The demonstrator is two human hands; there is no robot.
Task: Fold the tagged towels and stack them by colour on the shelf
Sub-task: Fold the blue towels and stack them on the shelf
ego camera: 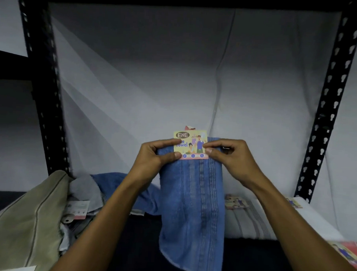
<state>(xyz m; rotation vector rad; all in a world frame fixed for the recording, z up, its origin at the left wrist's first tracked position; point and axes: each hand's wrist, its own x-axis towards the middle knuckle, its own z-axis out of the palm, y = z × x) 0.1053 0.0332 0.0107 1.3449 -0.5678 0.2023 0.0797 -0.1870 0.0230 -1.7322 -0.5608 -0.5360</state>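
Note:
A blue towel (193, 207) with stitched stripes hangs in front of me, held up by its top edge. A yellow and pink card tag (190, 144) sits at that top edge. My left hand (154, 154) pinches the towel and the tag's left side. My right hand (232, 156) pinches the tag's right side and the towel's top right corner. The towel's lower end dangles over the dark shelf board (141, 226).
A beige towel (26, 216), a grey towel (85, 188) with a tag and a second blue towel (114, 181) are heaped at the left. White striped towels (249, 220) with tags lie at the right. Black slotted uprights (42, 84) frame the bay, with a white sheet behind.

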